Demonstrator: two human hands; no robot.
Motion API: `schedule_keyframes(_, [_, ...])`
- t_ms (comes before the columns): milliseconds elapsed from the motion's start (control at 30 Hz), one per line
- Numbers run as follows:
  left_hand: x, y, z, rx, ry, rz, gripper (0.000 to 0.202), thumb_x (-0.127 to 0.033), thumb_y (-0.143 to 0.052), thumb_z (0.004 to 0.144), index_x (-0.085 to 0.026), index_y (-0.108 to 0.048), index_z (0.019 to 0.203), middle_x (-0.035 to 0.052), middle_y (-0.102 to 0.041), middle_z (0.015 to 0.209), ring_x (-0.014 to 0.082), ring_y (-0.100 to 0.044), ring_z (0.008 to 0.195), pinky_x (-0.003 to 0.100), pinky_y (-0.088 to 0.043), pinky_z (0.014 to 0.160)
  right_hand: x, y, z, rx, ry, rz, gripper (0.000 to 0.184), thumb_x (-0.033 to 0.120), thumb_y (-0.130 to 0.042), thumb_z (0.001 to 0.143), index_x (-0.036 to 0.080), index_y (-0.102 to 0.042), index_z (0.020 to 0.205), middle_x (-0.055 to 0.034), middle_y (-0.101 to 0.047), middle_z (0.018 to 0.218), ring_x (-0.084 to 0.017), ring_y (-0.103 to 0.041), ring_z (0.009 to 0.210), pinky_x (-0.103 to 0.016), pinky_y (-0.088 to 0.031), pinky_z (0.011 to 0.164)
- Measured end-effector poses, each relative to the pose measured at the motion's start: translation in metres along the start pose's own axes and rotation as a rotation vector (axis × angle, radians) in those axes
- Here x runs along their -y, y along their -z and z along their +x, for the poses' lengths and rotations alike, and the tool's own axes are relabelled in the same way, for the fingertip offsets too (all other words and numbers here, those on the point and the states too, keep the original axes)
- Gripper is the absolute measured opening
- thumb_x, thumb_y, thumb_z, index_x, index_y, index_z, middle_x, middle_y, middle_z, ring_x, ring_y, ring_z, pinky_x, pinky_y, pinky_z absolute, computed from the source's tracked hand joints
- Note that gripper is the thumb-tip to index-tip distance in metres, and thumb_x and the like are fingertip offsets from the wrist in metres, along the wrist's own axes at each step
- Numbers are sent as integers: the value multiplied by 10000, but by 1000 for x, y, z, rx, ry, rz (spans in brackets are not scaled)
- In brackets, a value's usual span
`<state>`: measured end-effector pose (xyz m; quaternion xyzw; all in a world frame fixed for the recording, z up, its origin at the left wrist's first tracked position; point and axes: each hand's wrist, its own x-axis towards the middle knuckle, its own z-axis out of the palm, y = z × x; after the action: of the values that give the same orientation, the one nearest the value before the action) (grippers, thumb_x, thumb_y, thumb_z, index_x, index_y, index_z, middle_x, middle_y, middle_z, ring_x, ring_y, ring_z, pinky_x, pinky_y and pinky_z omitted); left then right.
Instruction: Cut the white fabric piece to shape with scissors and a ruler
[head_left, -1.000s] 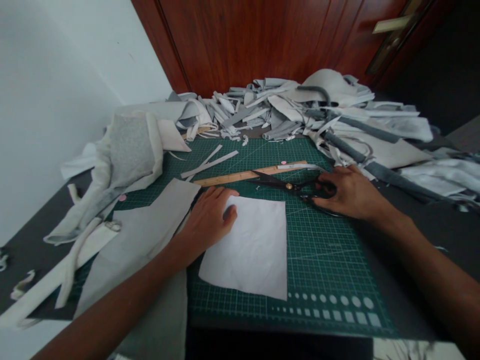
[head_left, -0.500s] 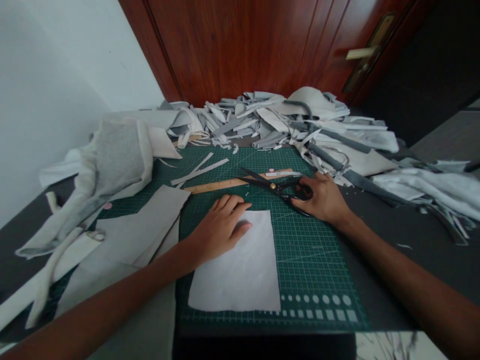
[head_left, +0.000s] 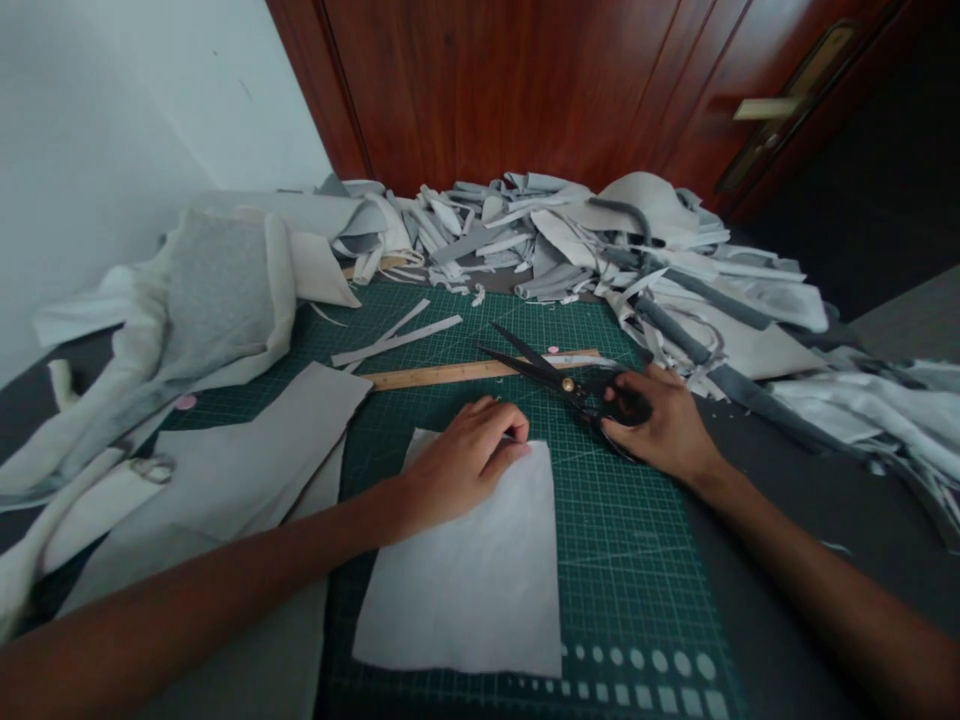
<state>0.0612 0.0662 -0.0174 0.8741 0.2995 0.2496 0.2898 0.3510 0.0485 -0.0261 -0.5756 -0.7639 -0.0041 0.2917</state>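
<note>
A pale, roughly rectangular piece of fabric (head_left: 469,600) lies flat on the green cutting mat (head_left: 622,550). My left hand (head_left: 476,450) rests over its far edge, with thumb and bent fingers pinching it near the far right corner. Black-handled scissors (head_left: 568,384) are in my right hand (head_left: 664,420), its fingers through the handle loops. Their blades stand apart and point left, above a wooden ruler (head_left: 442,374). Just beyond the ruler are two thin pale strips (head_left: 409,340).
Larger pale fabric pieces (head_left: 247,470) lie left of my left forearm. A bulky grey-white fabric bundle (head_left: 217,300) sits at the far left. Heaped scraps (head_left: 487,235) line the back and right of the dark table (head_left: 795,470), before a wooden door (head_left: 510,90).
My left hand has gone from lying loosely on the fabric to pinching its far edge. The scissors stay in my right hand. The view has shifted slightly.
</note>
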Motion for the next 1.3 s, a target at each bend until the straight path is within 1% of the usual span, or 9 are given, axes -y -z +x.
schedule_keyframes(167, [-1, 11, 2, -5, 214, -320, 210, -365, -477, 1048, -192, -584, 998, -22, -631, 777, 125, -538, 653, 250, -398, 616, 2, 7, -8, 47, 58, 108, 180, 401, -663, 813, 233, -604, 782, -8, -561, 670, -204, -543, 635, -350, -394, 623])
schedule_keyframes(267, [-2, 16, 3, -3, 266, -375, 249, -396, -602, 979, -181, -657, 1093, 18, -725, 917, 142, -628, 755, 231, -433, 635, 1, 11, -11, 81, 47, 148, 207, 410, -665, 853, 239, -576, 778, -1, -568, 668, -199, -545, 628, -352, -397, 631])
schedule_keyframes(333, [-2, 18, 4, 28, 280, -338, 250, -409, -664, 935, -168, -710, 981, 23, -742, 893, 154, -649, 769, 231, -449, 650, 0, 12, -12, 97, 46, 167, 211, 409, -664, 869, 238, -570, 789, -5, -589, 688, -200, -557, 637, -355, -408, 643])
schedule_keyframes(433, [-2, 20, 3, 41, 308, -300, 320, -432, -647, 949, -152, -727, 817, 1, -701, 721, 140, -618, 666, 228, -425, 604, 0, 12, -12, 97, 61, 154, 192, 393, -664, 867, 235, -574, 806, -7, -598, 704, -204, -565, 644, -360, -408, 651])
schedule_keyframes(700, [-1, 22, 3, -251, 201, -336, 343, -331, -506, 1030, -168, -773, 890, -20, -660, 668, 110, -552, 592, 217, -404, 565, 5, 13, -11, 119, 148, 102, 138, 346, -626, 829, 238, -553, 783, 4, -573, 673, -190, -547, 623, -345, -386, 625])
schedule_keyframes(800, [1, 21, 2, -310, 141, -318, 300, -310, -526, 1022, -175, -772, 916, -1, -706, 726, 136, -626, 683, 230, -462, 629, 7, 14, -13, 144, 157, 86, 116, 333, -612, 820, 236, -558, 788, 0, -603, 680, -190, -567, 627, -348, -398, 637])
schedule_keyframes(967, [1, 20, 0, -293, 61, -309, 206, -209, -554, 986, -169, -753, 955, 15, -767, 869, 140, -690, 791, 234, -513, 727, 13, 15, -15, 167, 189, 24, 122, 339, -630, 792, 239, -561, 785, 7, -626, 670, -187, -575, 620, -358, -413, 668])
schedule_keyframes(1200, [0, 21, 0, -278, 23, -243, 254, -199, -540, 979, -169, -640, 747, -69, -531, 585, 81, -470, 524, 199, -378, 530, 17, 13, -15, 162, 172, 14, 125, 335, -651, 785, 242, -569, 768, 13, -642, 652, -188, -589, 604, -357, -416, 650])
schedule_keyframes(1300, [0, 20, 0, -259, 29, -241, 269, -205, -540, 984, -172, -637, 735, -58, -569, 612, 85, -495, 549, 201, -401, 555, 18, 13, -16, 146, 172, 13, 127, 339, -649, 794, 241, -570, 773, 6, -660, 669, -188, -597, 608, -362, -427, 667])
